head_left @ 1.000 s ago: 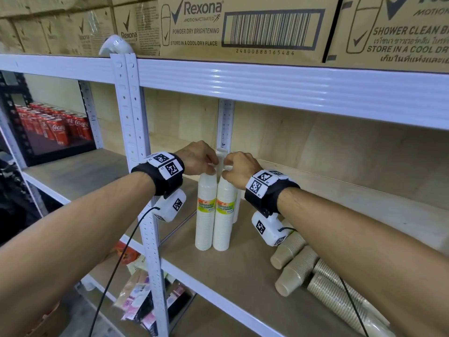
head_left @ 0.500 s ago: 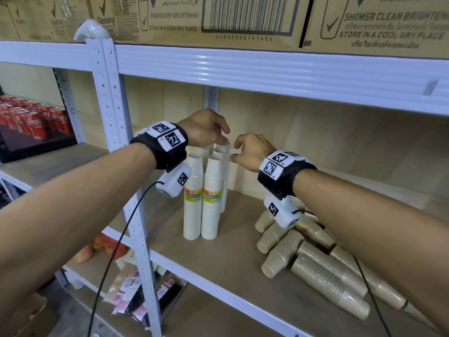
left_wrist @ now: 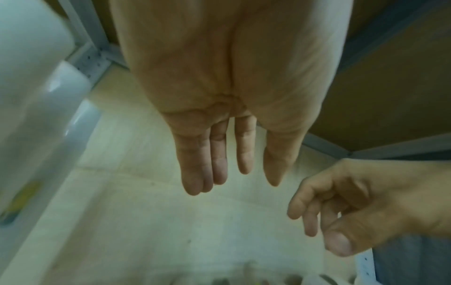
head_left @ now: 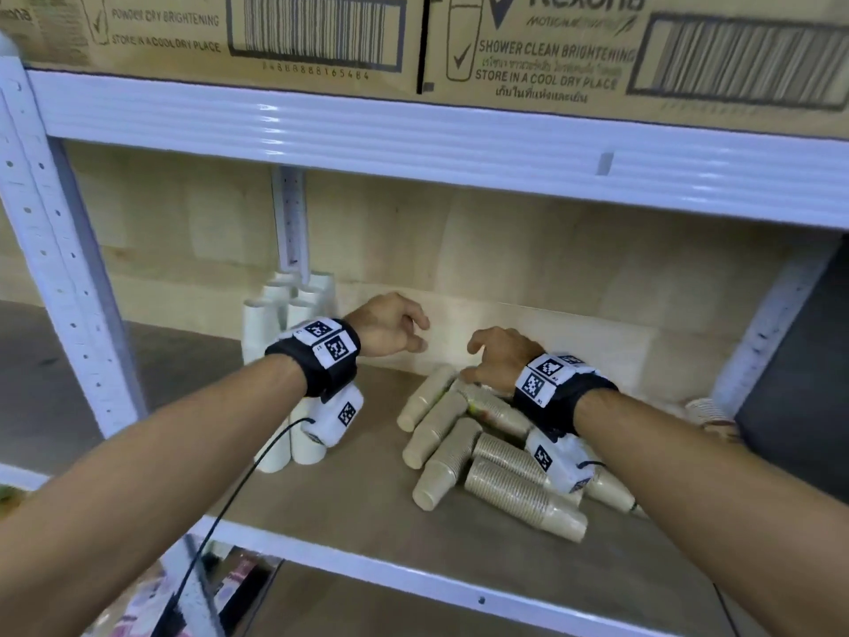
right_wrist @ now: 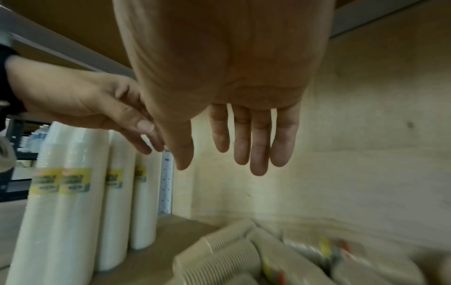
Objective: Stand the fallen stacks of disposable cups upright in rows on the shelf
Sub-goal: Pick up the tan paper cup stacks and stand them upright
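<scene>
Several white cup stacks with yellow labels stand upright at the left end of the wooden shelf. To their right lies a heap of fallen beige cup stacks, pointing different ways. My left hand hovers empty between the white stacks and the heap, fingers straight. Just above the heap's far end is my right hand, also empty with fingers extended. The two hands are close together and apart from the cups.
A white metal upright frames the shelf's left side and a white beam runs overhead, carrying Rexona cartons. Another fallen stack lies at the far right beside a dark panel. Packaged goods show on the level below.
Both hands let go of the tops of the white stacks and moved right and down toward the fallen beige heap. The head view swung right with them.
</scene>
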